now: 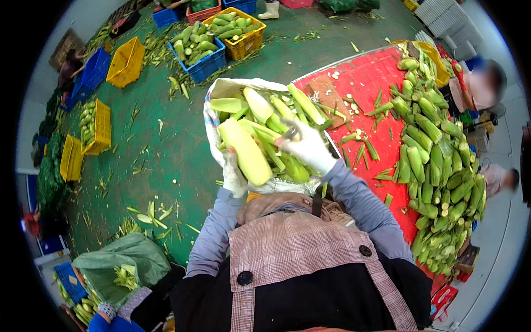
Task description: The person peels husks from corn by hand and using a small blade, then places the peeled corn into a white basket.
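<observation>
My left hand [235,174], in a white glove, holds a pale green ear of corn in its husk [245,151] from the left side, tilted over an open white woven sack [211,137]. Loose green husk leaves and husked ears fill the sack beneath it. On the right, my gloved right hand [305,145] is curled around a small dark tool [293,133], blurred and partly hidden by the fingers. That hand is just right of the ear, above the husk leaves [307,103]; any contact with them is unclear.
A red table [361,79] on my right bears a large heap of corn ears [448,166] and a brown board [325,93]. Blue [203,68] and yellow [247,46] crates of ears stand ahead on the green floor, with scattered husks. Lower left, another person's arm is beside a green sack [124,253].
</observation>
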